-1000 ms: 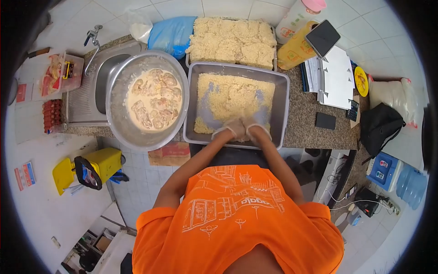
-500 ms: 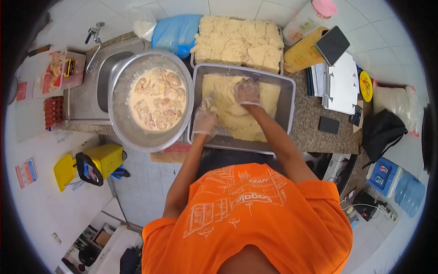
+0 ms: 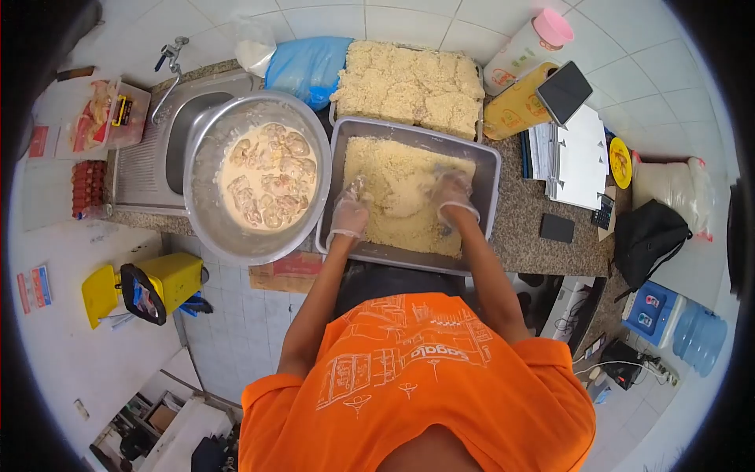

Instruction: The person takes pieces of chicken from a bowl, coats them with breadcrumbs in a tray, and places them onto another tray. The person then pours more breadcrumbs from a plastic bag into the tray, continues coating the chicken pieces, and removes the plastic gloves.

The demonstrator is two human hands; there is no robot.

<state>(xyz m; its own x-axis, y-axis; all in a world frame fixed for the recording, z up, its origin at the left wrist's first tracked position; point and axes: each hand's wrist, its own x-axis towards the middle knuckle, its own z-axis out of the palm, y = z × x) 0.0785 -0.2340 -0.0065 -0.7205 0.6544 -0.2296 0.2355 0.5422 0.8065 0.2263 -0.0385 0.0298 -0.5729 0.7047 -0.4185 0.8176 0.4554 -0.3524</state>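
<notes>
Right hand (image 3: 453, 191) shifted rightward over pale crumbs (image 3: 376, 157), left hand (image 3: 351, 214) by tray (image 3: 333, 161) rim (both gloved), cannot tell either grip.

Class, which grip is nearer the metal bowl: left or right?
Left. The left grip is at the tray's left side, beside the metal bowl; the right grip is toward the tray's right side, farther away.
</notes>
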